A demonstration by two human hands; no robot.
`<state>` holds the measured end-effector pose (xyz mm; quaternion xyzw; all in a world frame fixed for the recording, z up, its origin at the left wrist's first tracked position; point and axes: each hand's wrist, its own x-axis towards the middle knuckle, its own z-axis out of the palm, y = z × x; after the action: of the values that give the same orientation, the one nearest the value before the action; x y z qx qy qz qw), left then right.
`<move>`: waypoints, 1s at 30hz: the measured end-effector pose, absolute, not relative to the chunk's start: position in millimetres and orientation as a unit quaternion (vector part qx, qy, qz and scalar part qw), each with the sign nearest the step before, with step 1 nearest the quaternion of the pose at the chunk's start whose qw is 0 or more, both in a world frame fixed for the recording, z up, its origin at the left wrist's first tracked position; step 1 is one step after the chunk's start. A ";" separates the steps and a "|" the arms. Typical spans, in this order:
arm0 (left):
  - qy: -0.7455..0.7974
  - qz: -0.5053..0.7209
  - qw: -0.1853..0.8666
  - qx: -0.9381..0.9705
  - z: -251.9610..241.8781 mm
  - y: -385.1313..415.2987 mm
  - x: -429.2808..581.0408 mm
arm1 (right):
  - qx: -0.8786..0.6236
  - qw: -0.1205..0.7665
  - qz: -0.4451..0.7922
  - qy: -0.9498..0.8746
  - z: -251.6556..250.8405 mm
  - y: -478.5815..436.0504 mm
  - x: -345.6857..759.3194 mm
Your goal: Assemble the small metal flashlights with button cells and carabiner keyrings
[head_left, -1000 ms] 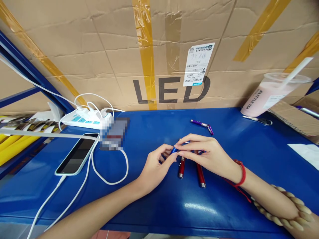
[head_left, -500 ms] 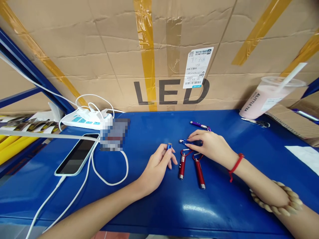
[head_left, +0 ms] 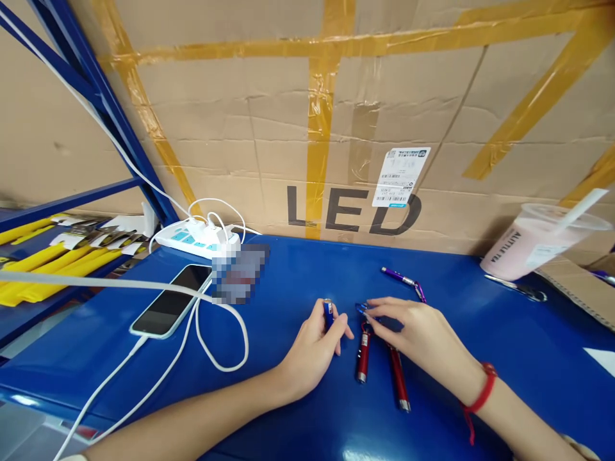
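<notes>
My left hand [head_left: 310, 352] is closed around a small blue keychain flashlight [head_left: 329, 312], its silver end up between thumb and fingers. My right hand [head_left: 413, 326] has thumb and index finger pinched at a second blue keychain flashlight [head_left: 360, 308]; only its clip end shows, the rest hidden under the fingers. Just below that hand lies a red keychain flashlight [head_left: 364, 358] with a red clip. Another red keychain flashlight [head_left: 398, 381] lies to its right, its upper end covered by my right hand. Behind the hand rests a purple keychain flashlight [head_left: 400, 276] with a purple clip.
On the blue tabletop [head_left: 298, 269], a phone [head_left: 168, 304] and white cables lie left, near a power strip [head_left: 192, 240]. A taped cardboard box [head_left: 269, 141] stands behind. At right are a pink drink cup [head_left: 528, 246] and keys [head_left: 526, 292]. Yellow packages [head_left: 62, 269] fill a shelf at left.
The camera view has shifted, so everything sits lower and further right. The blue flashlight in my left hand shows more of its body. My right hand stays at the other blue flashlight.
</notes>
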<state>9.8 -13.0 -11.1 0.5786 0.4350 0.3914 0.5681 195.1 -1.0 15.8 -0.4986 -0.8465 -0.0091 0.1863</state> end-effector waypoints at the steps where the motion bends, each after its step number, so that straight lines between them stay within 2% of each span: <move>1: 0.437 0.395 0.567 0.576 -10.8 -13.3 9.6 | -0.467 0.212 -0.012 -0.859 16.9 -5.2 191.7; 4: 0.435 0.409 0.566 0.569 -8.8 -13.8 8.9 | -0.371 0.268 -0.033 -0.888 19.0 -15.0 183.3; 8: 0.402 0.440 0.568 0.568 -7.2 -13.4 7.9 | -0.318 0.296 -0.067 -0.898 18.7 -16.5 180.8; 22: 0.426 0.453 0.501 0.602 -1.9 -16.7 4.0 | -0.307 0.373 0.020 -0.876 10.1 -8.0 190.2; 30: 0.401 0.464 0.526 0.590 -4.6 -16.2 5.5 | -0.324 0.400 0.015 -0.857 7.6 -6.2 191.7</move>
<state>5.5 -16.2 -4.6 0.5900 0.4007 0.4637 0.5257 191.7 -6.2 7.6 -0.3243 -0.8569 0.0147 0.4004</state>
